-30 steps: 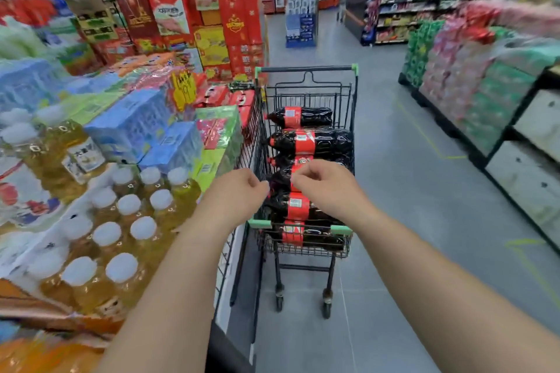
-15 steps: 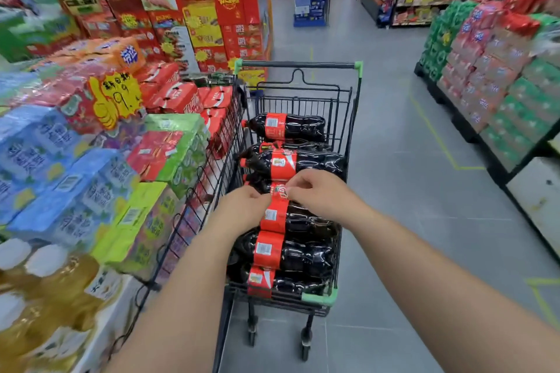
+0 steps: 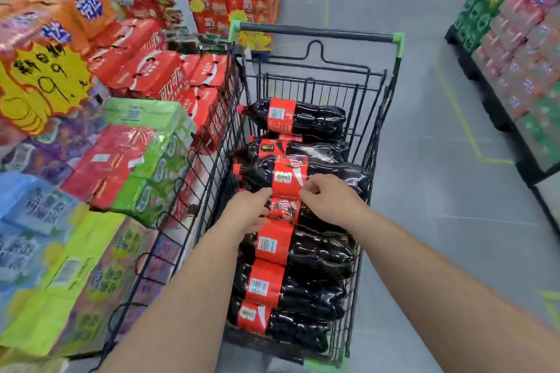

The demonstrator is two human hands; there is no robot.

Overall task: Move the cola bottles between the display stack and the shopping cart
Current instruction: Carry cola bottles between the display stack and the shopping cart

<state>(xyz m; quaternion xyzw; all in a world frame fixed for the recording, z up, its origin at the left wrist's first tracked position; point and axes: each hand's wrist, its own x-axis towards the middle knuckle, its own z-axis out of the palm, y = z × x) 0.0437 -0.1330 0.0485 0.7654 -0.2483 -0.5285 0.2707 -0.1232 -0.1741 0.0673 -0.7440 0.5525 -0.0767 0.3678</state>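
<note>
The shopping cart (image 3: 318, 34) stood in the aisle, and the cola bottles (image 3: 318, 254) lay on their sides in it, piled one on another from the near end to the far end, with their caps toward the left. The left hand (image 3: 247, 212) and the right hand (image 3: 330, 203) were side by side on the bottles in the middle of the pile. The display stack (image 3: 145, 160) was just beside the cart on its left with a price sign (image 3: 39, 84) on it, and more packs (image 3: 521, 39) stood well apart across the floor (image 3: 439, 190) on the right.
</note>
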